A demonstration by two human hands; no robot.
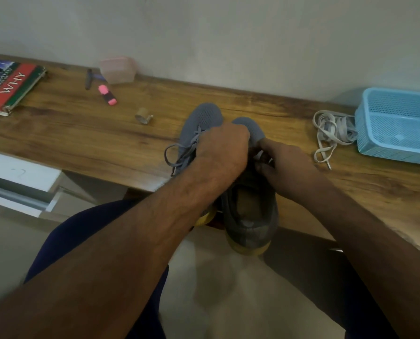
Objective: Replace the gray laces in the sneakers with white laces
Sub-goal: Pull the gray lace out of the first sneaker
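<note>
Two grey mesh sneakers with yellow soles sit side by side at the table's front edge, heels hanging over it. The left sneaker (204,118) still carries its gray lace (179,155), whose loose ends trail to the left. My left hand (222,150) is closed over the lacing area of the right sneaker (250,211). My right hand (284,167) pinches something pale at that shoe's eyelets; which lace it is I cannot tell. A tangle of white laces (331,133) lies on the table to the right.
A blue mesh basket (397,126) stands at the far right beside the white laces. On the wooden table (81,133) lie a book (8,86), a pink highlighter (107,94), a dark pen (88,79), a pink plastic box (118,69) and a small cardboard roll (143,116).
</note>
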